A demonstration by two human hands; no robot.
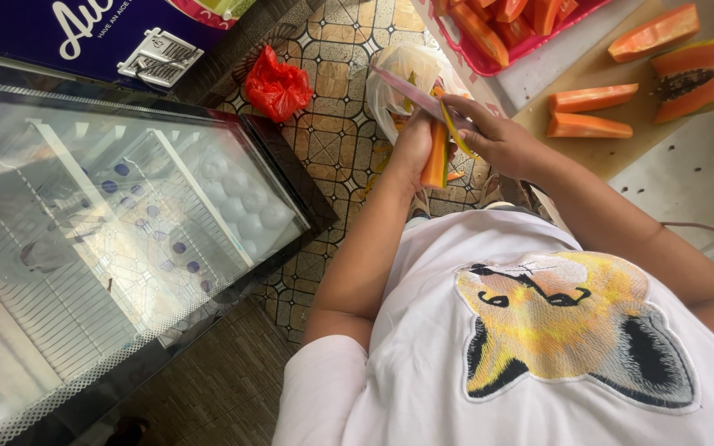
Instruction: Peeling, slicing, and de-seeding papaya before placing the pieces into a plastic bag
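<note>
My left hand (413, 149) is wrapped round a long orange papaya slice (435, 157), held upright off the near-left corner of the wooden cutting board (621, 153). My right hand (497, 140) pinches a knife with a pale blade (406, 91), angled up-left across the slice's top end.

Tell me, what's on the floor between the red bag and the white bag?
Only bare patterned floor tiles lie between the red bag and the white bag in the head view; nothing else sits in that gap.
</note>
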